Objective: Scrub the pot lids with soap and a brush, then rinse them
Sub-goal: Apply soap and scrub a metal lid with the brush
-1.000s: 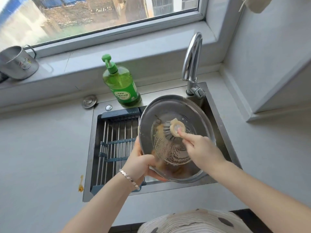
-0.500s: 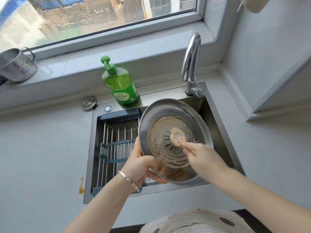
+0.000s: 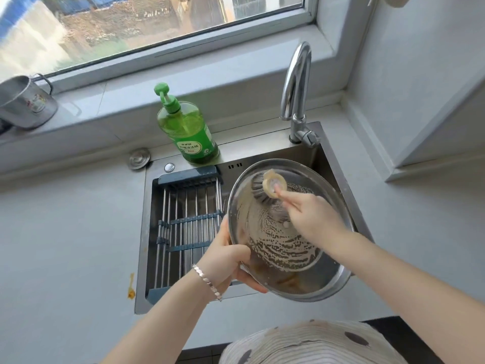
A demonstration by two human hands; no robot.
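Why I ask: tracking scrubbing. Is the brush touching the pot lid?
Touching. Head view: the brush bristles press against the soapy inside of the pot lid, near its far rim.

pot lid (image 3: 275, 245): right part of the soapy inner face is covered by the right hand (image 3: 315, 222) and forearm.
left hand (image 3: 225, 256): fingers are out of sight behind the pot lid; only thumb and back show.
brush (image 3: 265, 187): the gripped part is hidden under the right hand's fingertips; bristles blurred.
sink (image 3: 143, 232): right basin is hidden under the pot lid.
drain rack (image 3: 183, 222): right edge is behind the pot lid and left hand.
soap bottle (image 3: 189, 130): label print is too small to read.
metal mug (image 3: 23, 103): cut off by the left edge.
window (image 3: 131, 22): outdoor view blurred; cut off by the top edge.
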